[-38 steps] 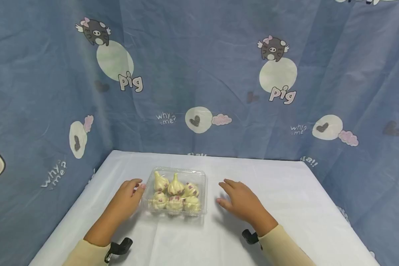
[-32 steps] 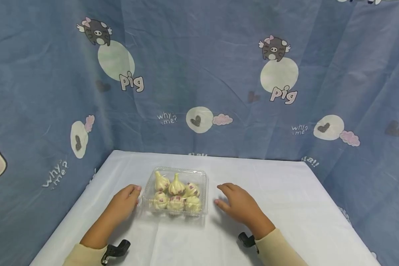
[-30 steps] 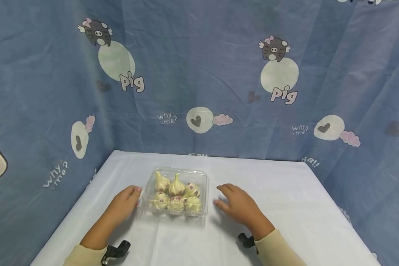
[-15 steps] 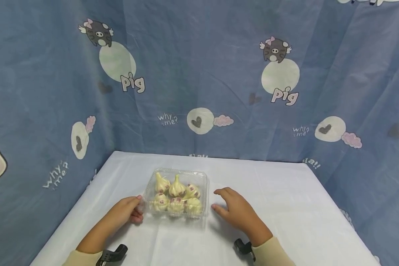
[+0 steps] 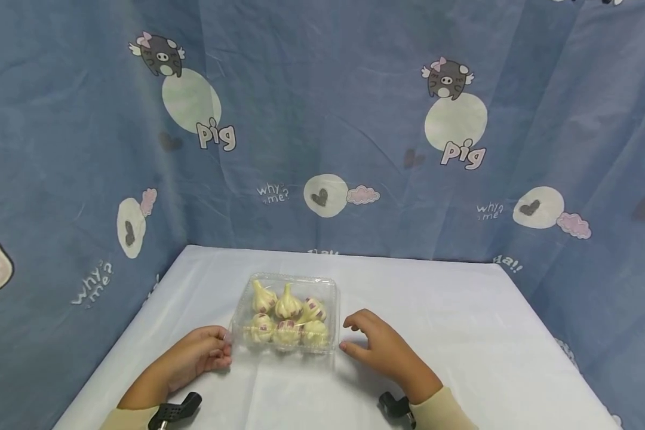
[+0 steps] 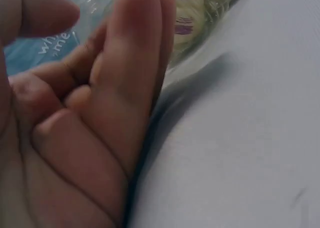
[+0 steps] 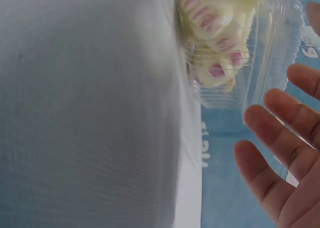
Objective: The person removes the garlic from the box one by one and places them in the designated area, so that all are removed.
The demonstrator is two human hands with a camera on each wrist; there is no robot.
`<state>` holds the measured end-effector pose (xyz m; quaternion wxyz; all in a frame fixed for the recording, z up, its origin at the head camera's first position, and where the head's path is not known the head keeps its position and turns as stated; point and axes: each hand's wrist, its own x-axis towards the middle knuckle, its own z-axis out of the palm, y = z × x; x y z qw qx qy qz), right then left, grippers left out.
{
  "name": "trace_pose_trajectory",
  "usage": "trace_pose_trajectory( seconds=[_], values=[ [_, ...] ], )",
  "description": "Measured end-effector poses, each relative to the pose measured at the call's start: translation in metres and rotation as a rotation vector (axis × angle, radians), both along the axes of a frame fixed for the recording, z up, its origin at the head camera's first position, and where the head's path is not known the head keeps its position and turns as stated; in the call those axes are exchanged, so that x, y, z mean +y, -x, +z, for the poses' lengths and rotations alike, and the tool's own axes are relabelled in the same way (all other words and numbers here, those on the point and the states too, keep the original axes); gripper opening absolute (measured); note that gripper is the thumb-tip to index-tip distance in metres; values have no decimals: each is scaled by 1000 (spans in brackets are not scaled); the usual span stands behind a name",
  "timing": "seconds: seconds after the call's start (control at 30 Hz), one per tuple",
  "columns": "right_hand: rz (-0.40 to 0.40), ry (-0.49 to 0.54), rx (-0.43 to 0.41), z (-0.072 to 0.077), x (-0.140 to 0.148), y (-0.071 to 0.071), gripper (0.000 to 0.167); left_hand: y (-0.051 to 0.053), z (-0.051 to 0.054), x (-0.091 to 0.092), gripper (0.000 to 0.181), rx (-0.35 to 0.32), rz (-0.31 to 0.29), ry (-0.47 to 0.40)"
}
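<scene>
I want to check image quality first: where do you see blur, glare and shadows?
Head: fairly sharp, glints on the clear box, soft shadows on the white table beside the left hand and right hand. Left wrist: dim, near fingers soft, dark shadow beside them. Right wrist: garlic bulbs slightly blurred, pale streaks on box.

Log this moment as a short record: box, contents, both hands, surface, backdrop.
Box: clear plastic box, on the table
Contents: six garlic bulbs, two rows of three
Left hand: at the box's left side, contact unclear
Right hand: beside the box's right side, holding nothing
Surface: white table
Backdrop: blue curtain printed with pigs
</scene>
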<state>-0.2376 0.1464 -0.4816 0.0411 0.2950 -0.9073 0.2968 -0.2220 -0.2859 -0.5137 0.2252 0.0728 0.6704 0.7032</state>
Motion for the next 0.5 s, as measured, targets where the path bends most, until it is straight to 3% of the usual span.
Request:
trace_pose_trajectory(
  seconds=[0.13, 0.3, 0.5],
  values=[
    [30, 16, 26, -1, 0, 0, 30, -2, -2, 2, 18, 14, -69, -91],
    [111, 78, 52, -5, -3, -1, 32, -4, 0, 5, 15, -22, -40, -96],
    [125, 40, 28, -4, -8, -6, 27, -4, 0, 4, 10, -13, -37, -88]
  ],
)
